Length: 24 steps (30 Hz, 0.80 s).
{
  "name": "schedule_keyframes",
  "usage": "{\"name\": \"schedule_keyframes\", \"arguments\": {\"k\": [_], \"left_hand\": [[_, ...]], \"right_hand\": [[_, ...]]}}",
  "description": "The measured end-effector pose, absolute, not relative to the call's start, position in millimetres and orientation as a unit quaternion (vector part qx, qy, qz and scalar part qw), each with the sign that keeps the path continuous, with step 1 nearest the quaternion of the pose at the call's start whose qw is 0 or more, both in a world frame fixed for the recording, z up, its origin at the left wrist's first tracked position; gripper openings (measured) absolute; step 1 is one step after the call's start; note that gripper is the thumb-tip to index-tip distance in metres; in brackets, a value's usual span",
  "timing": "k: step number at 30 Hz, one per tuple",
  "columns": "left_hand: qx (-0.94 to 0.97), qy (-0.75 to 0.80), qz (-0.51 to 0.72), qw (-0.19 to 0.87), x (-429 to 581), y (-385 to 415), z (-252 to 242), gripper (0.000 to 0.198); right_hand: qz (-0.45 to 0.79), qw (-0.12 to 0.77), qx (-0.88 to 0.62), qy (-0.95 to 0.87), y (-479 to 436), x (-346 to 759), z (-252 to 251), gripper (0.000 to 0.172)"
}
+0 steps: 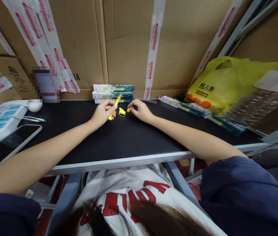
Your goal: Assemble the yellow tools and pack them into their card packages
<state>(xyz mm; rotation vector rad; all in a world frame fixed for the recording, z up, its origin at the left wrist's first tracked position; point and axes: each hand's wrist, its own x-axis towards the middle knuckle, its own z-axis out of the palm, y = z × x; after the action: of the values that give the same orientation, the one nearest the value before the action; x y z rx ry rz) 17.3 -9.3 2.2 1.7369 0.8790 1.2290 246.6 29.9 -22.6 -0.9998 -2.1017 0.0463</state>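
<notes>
My left hand (103,113) is closed around a slim yellow tool (116,103), which tilts with its metal-pronged tip pointing up and away. My right hand (140,109) has its thumb and fingers curled together at a small yellow piece (128,110), partly hidden at the fingertips. Between the hands, a larger yellow plastic part (122,111) lies on the black table. A thin curved wire (121,115) shows beside that part, near my left fingers.
Printed boxes (112,96) are stacked behind the hands, against tall cardboard. More boxes (183,106) lie at right beside a yellow plastic bag (217,83) and a clear plastic container (264,101). On the left are a power strip (6,119) and a phone (11,142).
</notes>
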Motion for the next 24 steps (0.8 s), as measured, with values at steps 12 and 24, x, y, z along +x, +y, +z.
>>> {"name": "schedule_keyframes", "arguments": {"k": [12,24], "left_hand": [[0.695,0.338,0.454,0.443,19,-3,-7,0.019],[0.703,0.425,0.42,0.386,18,-11,-1,0.01]], "right_hand": [[-0.081,0.303,-0.463,-0.829,45,268,-25,0.042],[-0.024,0.292,-0.47,-0.833,44,249,-14,0.033]]}}
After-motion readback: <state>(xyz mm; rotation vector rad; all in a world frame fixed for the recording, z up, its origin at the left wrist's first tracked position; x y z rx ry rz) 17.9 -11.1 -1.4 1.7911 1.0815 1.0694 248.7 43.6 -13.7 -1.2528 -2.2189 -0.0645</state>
